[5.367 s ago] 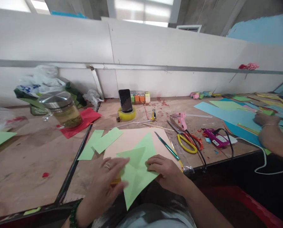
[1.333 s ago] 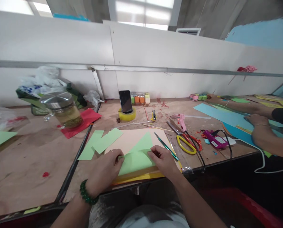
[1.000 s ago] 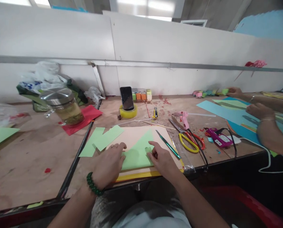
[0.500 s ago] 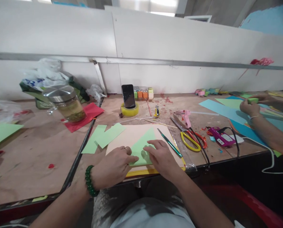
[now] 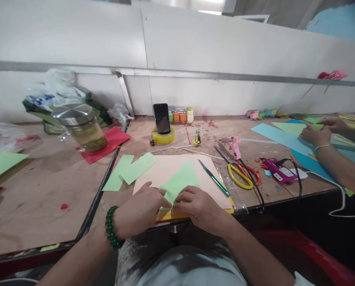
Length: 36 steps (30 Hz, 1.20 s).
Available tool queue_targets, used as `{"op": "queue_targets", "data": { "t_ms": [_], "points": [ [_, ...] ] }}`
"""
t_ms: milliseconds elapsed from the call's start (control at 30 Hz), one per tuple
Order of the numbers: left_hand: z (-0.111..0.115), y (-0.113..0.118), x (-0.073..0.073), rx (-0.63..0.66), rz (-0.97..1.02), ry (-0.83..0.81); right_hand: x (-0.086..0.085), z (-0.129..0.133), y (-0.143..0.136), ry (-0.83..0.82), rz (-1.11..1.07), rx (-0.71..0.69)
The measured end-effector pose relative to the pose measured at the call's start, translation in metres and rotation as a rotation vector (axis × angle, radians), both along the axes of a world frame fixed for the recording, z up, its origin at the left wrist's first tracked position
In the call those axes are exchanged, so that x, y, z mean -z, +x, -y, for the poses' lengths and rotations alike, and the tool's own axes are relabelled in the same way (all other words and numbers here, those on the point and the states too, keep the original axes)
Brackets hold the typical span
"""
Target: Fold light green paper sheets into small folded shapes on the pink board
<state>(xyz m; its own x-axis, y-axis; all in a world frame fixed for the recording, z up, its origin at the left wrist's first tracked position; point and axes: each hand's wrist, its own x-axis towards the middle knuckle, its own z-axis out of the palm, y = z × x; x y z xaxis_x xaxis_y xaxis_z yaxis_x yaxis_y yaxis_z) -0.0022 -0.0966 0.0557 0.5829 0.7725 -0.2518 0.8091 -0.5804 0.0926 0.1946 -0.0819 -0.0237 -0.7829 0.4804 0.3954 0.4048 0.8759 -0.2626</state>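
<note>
A light green paper [image 5: 182,178] lies on a pale pink sheet [image 5: 211,194] at the table's front edge. At the paper's lower left is my left hand [image 5: 144,204], fingers closed on its near edge. My right hand [image 5: 197,204] has its fingers bent together on the same near edge, close beside the left. The fingertips cover part of that edge. A green craft knife [image 5: 215,178] rests on the pink sheet to the right. Two green strips, one [image 5: 140,167] overlapping the other [image 5: 118,172], lie at the left.
Scissors [image 5: 240,176], a pink glue gun [image 5: 234,147] and a purple device [image 5: 280,171] are on the right. A phone [image 5: 161,118] leans on yellow tape [image 5: 163,137]. A glass jar [image 5: 89,133] stands left. Another person's hands [image 5: 317,135] hold green paper far right.
My right hand has moved down and left to the near edge of the green paper, beside my left hand. Its fingers have drawn together. The view has shifted slightly.
</note>
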Motion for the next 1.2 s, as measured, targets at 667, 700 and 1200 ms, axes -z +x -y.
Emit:
{"op": "queue_targets", "data": {
  "t_ms": [667, 700, 1200],
  "points": [
    [0.002, 0.003, -0.003, -0.001, -0.081, -0.056, -0.002, 0.012, 0.021, 0.032, 0.212, 0.031],
    [0.002, 0.003, -0.004, -0.004, -0.083, -0.057, -0.002, 0.012, 0.026, 0.037, 0.202, 0.054],
    [0.008, 0.001, 0.002, -0.030, -0.030, 0.006, 0.003, 0.011, 0.013, 0.099, 0.168, 0.027]
  ]
}}
